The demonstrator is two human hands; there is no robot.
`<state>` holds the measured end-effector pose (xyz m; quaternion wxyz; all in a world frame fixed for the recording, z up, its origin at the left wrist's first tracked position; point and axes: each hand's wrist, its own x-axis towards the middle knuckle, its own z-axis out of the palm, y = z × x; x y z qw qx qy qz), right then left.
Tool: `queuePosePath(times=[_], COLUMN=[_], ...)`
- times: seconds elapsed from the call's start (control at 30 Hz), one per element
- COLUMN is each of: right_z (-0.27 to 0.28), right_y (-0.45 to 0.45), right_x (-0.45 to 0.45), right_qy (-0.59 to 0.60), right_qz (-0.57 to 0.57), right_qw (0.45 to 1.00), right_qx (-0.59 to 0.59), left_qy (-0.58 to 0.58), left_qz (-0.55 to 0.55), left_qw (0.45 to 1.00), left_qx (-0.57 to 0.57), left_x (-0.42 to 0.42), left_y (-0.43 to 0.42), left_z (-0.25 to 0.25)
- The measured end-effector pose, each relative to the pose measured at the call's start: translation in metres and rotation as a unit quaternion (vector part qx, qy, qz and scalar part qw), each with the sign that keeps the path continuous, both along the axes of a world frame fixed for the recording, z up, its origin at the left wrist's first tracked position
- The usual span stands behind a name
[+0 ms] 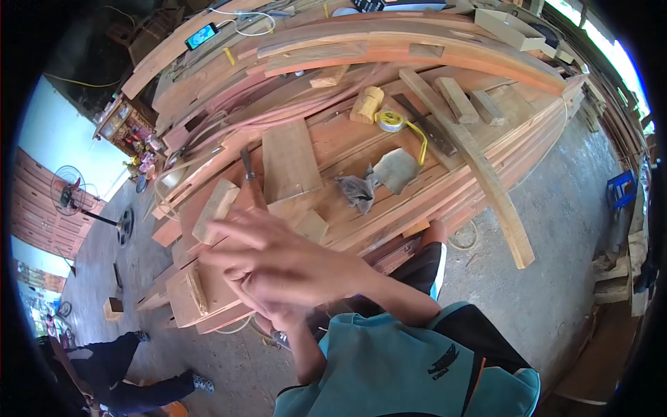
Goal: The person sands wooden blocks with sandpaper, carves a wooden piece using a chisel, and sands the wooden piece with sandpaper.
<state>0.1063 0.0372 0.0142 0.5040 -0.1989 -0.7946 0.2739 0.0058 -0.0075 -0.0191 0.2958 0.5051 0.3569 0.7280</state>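
My right hand (295, 267) is in front of me above the near end of the timber stack, laid over my left hand (281, 313). Some of its fingers stretch out to the left, a little blurred, and no object shows in them. Most of my left hand is hidden beneath it, so its fingers are hard to make out. Just beyond the hands are a wooden block (217, 208) and a chisel (248, 167). A wide flat board (290, 160) lies farther back. To the right are a crumpled grey cloth (357, 192) and a piece of sandpaper (397, 171).
A yellow tape measure (390, 121) lies beside a wood piece (367, 105). One long batten (490, 184) juts over the stack's right edge. A phone (201, 36) rests at the back. At lower left is another person (118, 375); a fan (69, 191) stands farther left.
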Motion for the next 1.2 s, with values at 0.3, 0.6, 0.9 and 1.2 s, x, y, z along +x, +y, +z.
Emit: queuePosePath(times=[0.3,0.6,0.9,1.2], right_z=[0.012,-0.080,-0.068,-0.065], right_y=[-0.019,0.023,0.030,0.045], right_x=[-0.007,-0.002,0.002,-0.006], right_qy=[-0.013,-0.033,-0.067,-0.117], right_qz=[-0.051,-0.076,-0.082,-0.106], right_qw=[0.998,0.989,0.988,0.983], right_qx=[0.019,-0.122,-0.115,0.093], left_qy=[0.014,-0.118,-0.103,-0.104], left_qz=[0.025,-0.018,-0.023,0.017], left_qw=[0.999,0.993,0.994,0.994], left_qx=[0.033,0.003,0.019,-0.026], left_x=[-0.006,-0.021,-0.025,-0.021], left_y=[-0.002,0.006,0.006,0.012], left_z=[0.004,0.002,0.003,0.005])
